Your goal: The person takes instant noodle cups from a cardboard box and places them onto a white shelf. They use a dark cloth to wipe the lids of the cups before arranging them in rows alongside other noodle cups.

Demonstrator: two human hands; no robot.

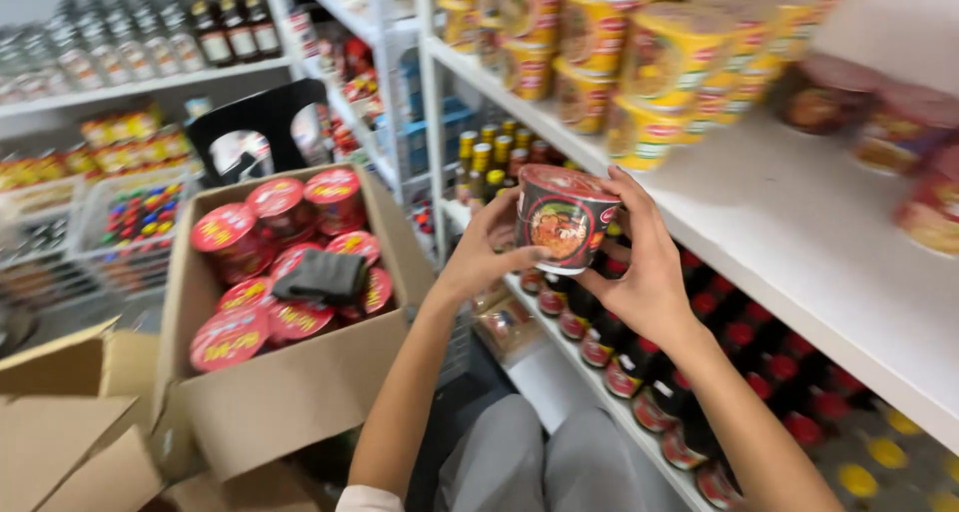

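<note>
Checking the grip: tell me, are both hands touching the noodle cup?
Touching: the head view shows left hand and right hand pressed against the noodle cup.

We see a red-lidded black noodle cup point(565, 218) held before the white shelf's point(799, 242) front edge — yellow cups point(667, 57) stacked along its back, red-lidded cups point(285, 257) filling the open cardboard box point(290, 392).

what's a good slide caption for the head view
Both hands hold a red-lidded noodle cup beside a white shelf.

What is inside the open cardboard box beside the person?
The cardboard box holds red-lidded noodle cups, with a dark folded cloth-like item lying on them. Any lower layers are covered.
</note>
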